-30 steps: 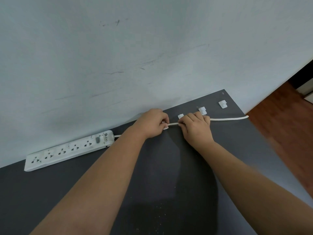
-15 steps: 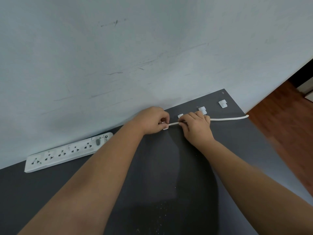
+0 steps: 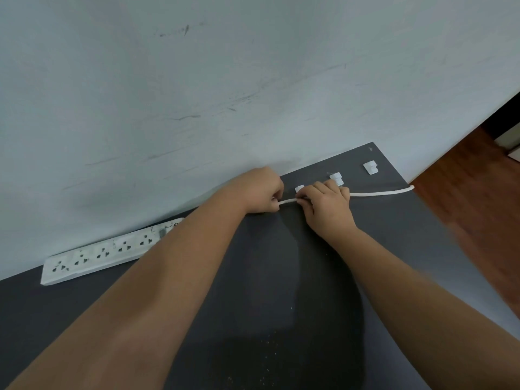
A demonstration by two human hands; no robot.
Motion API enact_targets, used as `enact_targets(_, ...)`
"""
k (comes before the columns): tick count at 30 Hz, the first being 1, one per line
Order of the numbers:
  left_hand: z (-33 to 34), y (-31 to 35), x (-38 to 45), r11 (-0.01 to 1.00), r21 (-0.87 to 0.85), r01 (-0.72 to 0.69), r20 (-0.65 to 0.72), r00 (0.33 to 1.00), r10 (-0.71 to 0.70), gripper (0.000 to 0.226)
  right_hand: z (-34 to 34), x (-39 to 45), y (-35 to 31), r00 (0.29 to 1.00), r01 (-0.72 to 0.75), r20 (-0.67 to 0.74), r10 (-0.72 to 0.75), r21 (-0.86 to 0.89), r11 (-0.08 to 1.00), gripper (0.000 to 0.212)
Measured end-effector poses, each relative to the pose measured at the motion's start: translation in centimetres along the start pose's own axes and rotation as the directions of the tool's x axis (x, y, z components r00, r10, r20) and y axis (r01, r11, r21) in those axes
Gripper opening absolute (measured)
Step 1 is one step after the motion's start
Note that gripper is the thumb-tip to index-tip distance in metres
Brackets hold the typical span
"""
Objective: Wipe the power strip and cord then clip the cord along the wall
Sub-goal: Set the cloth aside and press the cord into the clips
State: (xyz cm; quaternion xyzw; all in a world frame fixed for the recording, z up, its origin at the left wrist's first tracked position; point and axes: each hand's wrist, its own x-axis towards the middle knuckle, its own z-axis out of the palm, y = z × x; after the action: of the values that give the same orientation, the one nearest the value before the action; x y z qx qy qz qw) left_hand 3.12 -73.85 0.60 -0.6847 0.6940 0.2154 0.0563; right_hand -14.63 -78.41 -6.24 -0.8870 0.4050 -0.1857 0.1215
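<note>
Pinching the thin white round cord (image 3: 377,193) with both hands: left hand (image 3: 260,194) has its fingers curled shut on the cord near the wall, right hand (image 3: 327,209) grips it just beside, fingers pressed together over it, a short taut span showing between them. Likely reason for the two-point hold: keeps that section straight so it can be pushed into a clip; whether a clip sits under the left hand cannot be told. Three small white square adhesive clips lie on the dark grey matte counter (image 3: 281,291): one (image 3: 299,188) just behind the right hand's knuckles, one (image 3: 336,178) touching the hand's far edge, one (image 3: 370,168) well apart near the counter corner, all unloaded. Cord runs right to the counter edge. Long white multi-socket power strip (image 3: 107,253) lies along the scuffed pale blue-grey wall (image 3: 225,80), partly behind the left forearm. Brown wood floor (image 3: 478,206) at right. Light specks on the counter up front.
</note>
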Motion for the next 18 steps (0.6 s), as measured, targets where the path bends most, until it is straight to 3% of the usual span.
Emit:
enact_targets(8,0.7,-1.0,-1.1,0.956,-0.288,0.063,-0.053,0.995,-0.082,0.032,0.2,0.0,-0.3,1.000,-0.030,0.002,0.030,-0.067,0.997,0.003)
enact_targets(14,1.7,-1.5,-1.6,0.898,-0.424,0.115,-0.111,0.978,-0.177,0.016,0.6,-0.7,-0.1,0.995,-0.081,-0.063,0.082,0.020,0.996,0.007)
enact_targets(18,2.2,-0.9,-1.5,0.856,-0.508,0.096,-0.102,0.980,-0.170,0.048,-0.8,-0.7,1.4,0.993,-0.108,-0.030,0.113,0.146,0.983,0.025)
